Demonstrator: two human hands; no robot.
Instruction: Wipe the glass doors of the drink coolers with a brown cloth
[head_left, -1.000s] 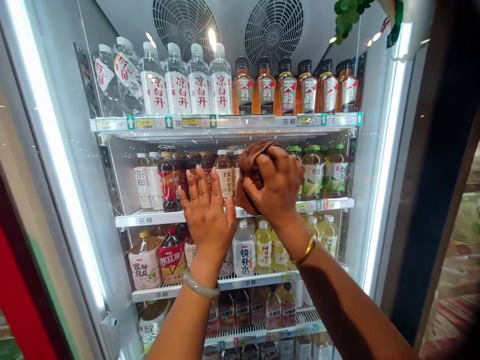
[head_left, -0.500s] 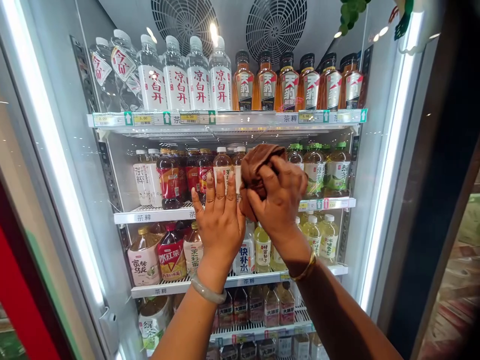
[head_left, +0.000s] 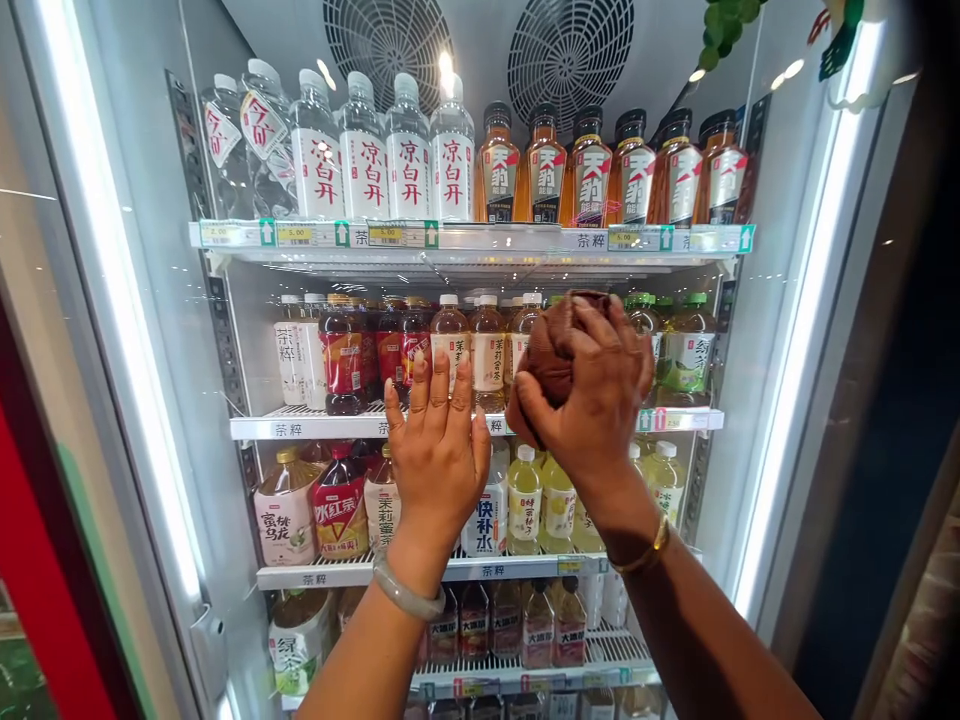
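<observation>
Fingers (head_left: 596, 325) of right hand (head_left: 602, 400) bend round a bunched cloth (head_left: 551, 360) before the second shelf (head_left: 300, 428) down — left hand (head_left: 437, 450), beside it, open, fingers straight and slightly parted, holding nothing — with bangle (head_left: 407, 592) on the left, bracelet (head_left: 650, 547) on the right, bottles (head_left: 342, 355) in rows behind and grilles (head_left: 570, 62) at top.

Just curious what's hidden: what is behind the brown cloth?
A white-capped drink bottle shows partly past the brown cloth; whatever stands directly behind the cloth and right hand is covered.
</observation>
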